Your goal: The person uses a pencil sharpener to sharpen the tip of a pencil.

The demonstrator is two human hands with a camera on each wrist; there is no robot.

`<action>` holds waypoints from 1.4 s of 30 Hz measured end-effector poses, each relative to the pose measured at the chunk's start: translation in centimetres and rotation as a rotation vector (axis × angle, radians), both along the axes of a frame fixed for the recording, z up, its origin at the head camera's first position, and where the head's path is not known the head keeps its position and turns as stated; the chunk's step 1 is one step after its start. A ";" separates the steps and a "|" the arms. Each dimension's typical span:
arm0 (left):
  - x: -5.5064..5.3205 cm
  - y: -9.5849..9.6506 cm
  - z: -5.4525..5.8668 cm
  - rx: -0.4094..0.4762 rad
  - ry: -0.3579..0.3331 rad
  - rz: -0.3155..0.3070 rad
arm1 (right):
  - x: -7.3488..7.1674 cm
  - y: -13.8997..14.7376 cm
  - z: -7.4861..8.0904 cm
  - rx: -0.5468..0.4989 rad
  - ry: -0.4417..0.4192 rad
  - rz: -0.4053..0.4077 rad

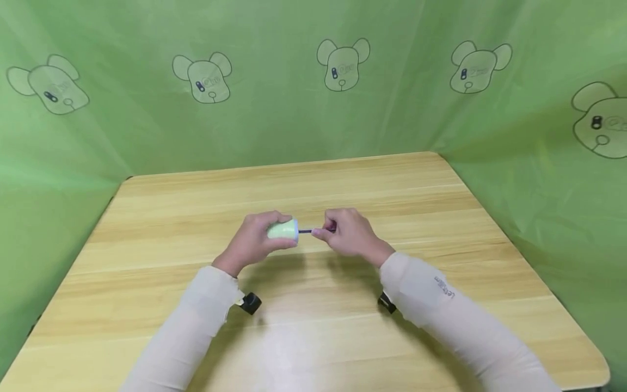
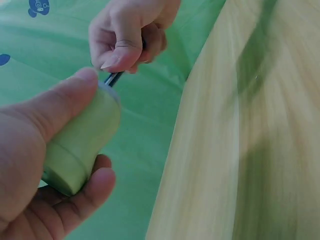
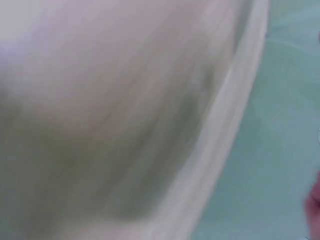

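Fingers curled: left hand (image 1: 252, 238) grips green cylinder (image 1: 280, 231), mid-frame, long axis sideways, pale-blue end (image 1: 296, 231) rightward; right hand (image 1: 350, 233) pinches dark rod (image 1: 305, 231) at that end, interior hidden.

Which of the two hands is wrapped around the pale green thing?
The left hand: it grips the pale green object, whereas the right hand pinches the thin dark piece at that object's end.

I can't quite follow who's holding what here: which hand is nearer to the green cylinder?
Left. The left hand grips the green cylinder; the right hand is apart from it, beyond one end, pinching the thin dark piece that sticks out there.
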State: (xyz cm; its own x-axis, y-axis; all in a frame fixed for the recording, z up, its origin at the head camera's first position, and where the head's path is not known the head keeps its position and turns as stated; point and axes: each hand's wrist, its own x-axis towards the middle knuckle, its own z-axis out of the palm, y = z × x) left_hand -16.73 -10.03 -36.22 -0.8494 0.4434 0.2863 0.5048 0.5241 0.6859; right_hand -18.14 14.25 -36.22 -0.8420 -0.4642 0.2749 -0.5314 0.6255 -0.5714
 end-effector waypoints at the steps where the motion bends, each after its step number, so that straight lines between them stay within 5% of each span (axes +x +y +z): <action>1: 0.0 0.0 -0.1 -0.003 0.017 -0.003 | 0.0 0.0 0.3 0.015 -0.122 -0.019; 3: 0.0 0.2 -0.3 -0.002 0.025 -0.006 | -0.1 0.0 0.9 0.049 -0.248 -0.044; 4: 0.0 0.2 -0.4 -0.002 0.022 -0.005 | -0.1 0.0 1.0 0.070 -0.241 -0.050; 7: 0.0 0.4 -0.5 -0.003 -0.001 0.024 | 0.1 -0.1 0.5 0.147 0.040 -0.076; 11: 0.1 0.4 -0.2 0.016 -0.067 0.059 | 0.1 -0.1 -1.2 0.088 0.486 -0.100; 17: 0.0 -0.2 0.3 0.110 -0.219 0.038 | -0.6 0.4 -2.1 -0.082 0.838 0.009; 21: 0.0 -0.4 0.6 0.136 -0.251 0.002 | -1.1 0.6 -2.4 -0.131 0.975 0.056; 23: 0.0 -0.5 0.8 0.121 -0.240 -0.003 | -1.1 0.6 -2.4 -0.126 0.961 0.067; 25: 0.1 -0.4 0.8 0.092 -0.206 0.001 | -0.9 0.7 -2.3 -0.103 0.851 0.086; 27: 0.1 -0.4 0.8 0.052 -0.154 0.002 | -0.4 0.7 -1.6 -0.082 0.552 0.120; 30: 0.0 -0.2 0.6 -0.002 -0.091 -0.006 | 0.1 0.6 -0.1 -0.068 -0.023 0.090; 32: -0.1 -0.2 0.4 -0.019 -0.070 -0.018 | 0.3 0.4 1.0 -0.022 -0.259 0.006; 33: -0.1 -0.1 0.4 -0.022 -0.066 -0.020 | 0.4 0.3 1.3 0.001 -0.299 -0.018; 37: 0.0 -0.1 0.6 0.001 -0.071 0.013 | 0.6 -0.1 1.6 0.061 -0.067 -0.091; 42: -0.1 -0.4 1.0 0.072 -0.147 0.059 | 0.9 -0.2 0.3 -0.063 0.343 -0.049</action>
State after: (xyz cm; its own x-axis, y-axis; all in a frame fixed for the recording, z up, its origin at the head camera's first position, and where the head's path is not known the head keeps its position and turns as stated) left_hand -16.84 -10.47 -35.19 -0.9082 0.3745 0.1868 0.3665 0.4964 0.7870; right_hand -17.27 14.02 -35.95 -0.7161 -0.3989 0.5728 -0.6697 0.6239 -0.4028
